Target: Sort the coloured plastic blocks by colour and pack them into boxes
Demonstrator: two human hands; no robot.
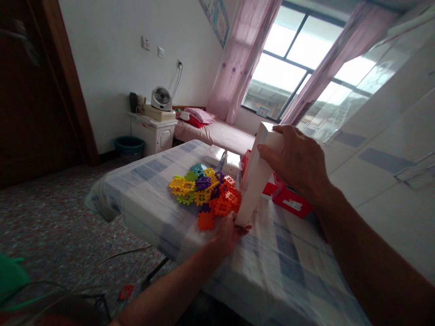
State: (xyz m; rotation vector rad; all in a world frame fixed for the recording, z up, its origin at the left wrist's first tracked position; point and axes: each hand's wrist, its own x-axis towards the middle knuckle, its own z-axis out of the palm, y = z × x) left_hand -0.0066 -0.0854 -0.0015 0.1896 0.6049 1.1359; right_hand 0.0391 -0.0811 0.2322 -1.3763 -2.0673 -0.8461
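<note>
A long white box stands tilted over the table, held between both hands. My right hand grips its upper end, thumb on the near side and fingers over the far edge. At the lower end, my left hand is closed around the bottom corner, with some fingertips showing beneath it. Just left of the box lies a heap of colourful plastic interlocking tiles, in yellow, green, teal, purple and orange. One orange tile lies closest to my left hand. What the box contains is hidden.
Behind the box are red boxes and smaller white boxes on the checked tablecloth. An orange-red tile lies on the floor. Beyond the table are a bed, a cabinet with a fan, and a teal tub.
</note>
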